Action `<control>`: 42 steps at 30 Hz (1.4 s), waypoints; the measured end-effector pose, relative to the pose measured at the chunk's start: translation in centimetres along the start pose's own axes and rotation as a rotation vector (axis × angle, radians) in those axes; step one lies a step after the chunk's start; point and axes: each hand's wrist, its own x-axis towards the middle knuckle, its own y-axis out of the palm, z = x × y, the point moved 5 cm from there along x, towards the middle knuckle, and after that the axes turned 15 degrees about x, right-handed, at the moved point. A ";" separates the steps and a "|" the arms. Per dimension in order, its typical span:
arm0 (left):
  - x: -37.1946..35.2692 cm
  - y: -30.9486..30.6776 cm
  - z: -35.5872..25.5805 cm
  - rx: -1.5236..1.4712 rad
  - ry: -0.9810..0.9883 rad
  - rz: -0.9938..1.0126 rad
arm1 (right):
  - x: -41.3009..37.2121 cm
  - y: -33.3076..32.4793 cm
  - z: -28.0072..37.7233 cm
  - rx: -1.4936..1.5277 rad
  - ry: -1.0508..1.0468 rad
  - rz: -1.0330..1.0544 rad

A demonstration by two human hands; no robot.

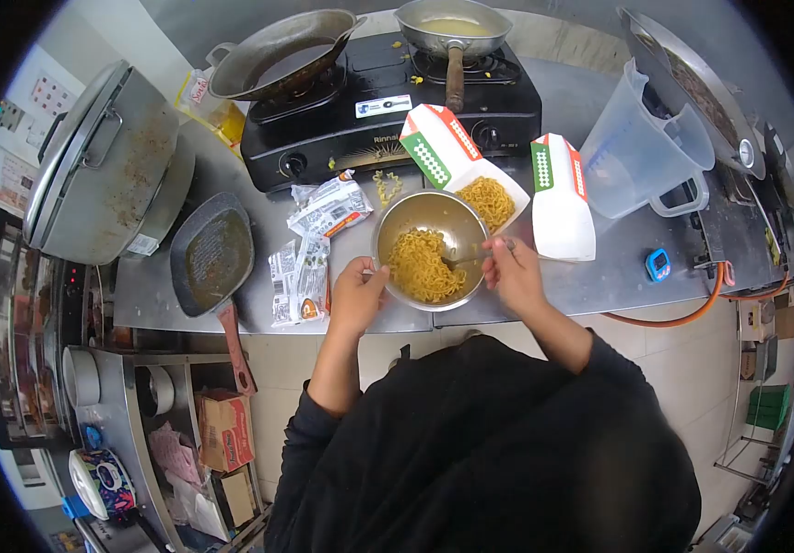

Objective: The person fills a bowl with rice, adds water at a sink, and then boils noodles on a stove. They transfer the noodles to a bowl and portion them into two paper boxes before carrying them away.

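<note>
A steel mixing bowl [389,228] holds yellow-brown noodles [423,265] near the table's front edge. My left hand [358,293] grips the bowl's left rim, thumb over the edge. At the right rim, my right hand [513,276] is closed around a thin metal utensil [467,262] whose lower end sits among the noodles; its exact kind is hidden. Just behind the bowl stands an open paper takeaway box [447,147] with noodles [487,201] inside. A second paper box [563,217] lies to its right, close to my right hand.
Torn noodle packets [301,281] lie left of the bowl, beside a grey square pan [217,263]. A black gas stove [378,138] carries a wok [277,60] and a saucepan [452,32]. At right are a plastic jug [632,157] and a blue timer [658,265].
</note>
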 end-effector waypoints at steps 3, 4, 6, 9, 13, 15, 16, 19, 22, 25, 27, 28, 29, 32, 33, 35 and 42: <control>-0.5 0.6 -0.7 -0.044 0.029 0.071 | -1.3 0.4 -1.8 0.292 0.137 -0.037; -0.6 0.9 -0.9 -0.055 0.037 0.101 | -1.3 0.3 -1.9 0.338 0.160 -0.055; -0.6 1.1 -0.8 -0.011 0.075 0.099 | -1.4 0.4 -2.0 0.432 0.211 -0.084; -0.6 1.2 -0.5 0.032 0.119 0.139 | -0.9 -0.3 -2.4 0.529 0.264 -0.133; -0.6 0.4 -0.9 0.031 0.107 0.062 | -0.4 -1.2 -1.8 0.592 0.208 -0.118; -0.4 0.2 -1.1 -0.018 0.125 0.083 | -0.2 -1.8 -1.3 0.622 0.180 -0.110; -0.5 0.2 -1.6 -0.042 0.134 0.094 | -0.1 -2.0 -0.9 0.625 0.170 -0.119; -1.1 0.4 -3.6 -0.132 0.121 0.096 | 0.0 -2.5 0.9 0.620 0.150 -0.140; -0.6 0.7 -5.3 -0.132 0.160 0.132 | 0.2 -3.4 2.7 0.585 0.144 -0.175; 0.0 1.7 -8.2 -0.049 0.189 0.159 | 0.5 -5.0 4.8 0.577 0.087 -0.212; 0.7 2.5 -9.8 -0.056 0.210 0.184 | 0.7 -6.3 6.5 0.605 0.025 -0.227; 1.1 3.0 -10.5 -0.058 0.220 0.197 | 0.7 -7.1 7.4 0.615 -0.004 -0.252; 1.5 3.5 -11.3 -0.056 0.259 0.186 | 0.7 -7.9 8.6 0.575 -0.076 -0.257; 2.0 4.6 -13.1 -0.042 0.347 0.143 | -0.1 -9.6 11.6 0.380 -0.333 -0.290; 2.1 4.9 -13.5 -0.034 0.360 0.121 | -0.3 -9.7 11.8 0.229 -0.396 -0.233; 2.4 5.8 -14.0 -0.018 0.382 0.093 | -1.2 -9.6 11.3 -0.075 -0.509 -0.119; 3.1 9.0 -15.7 0.207 0.461 0.090 | -0.1 -8.9 7.1 0.468 -0.067 -0.220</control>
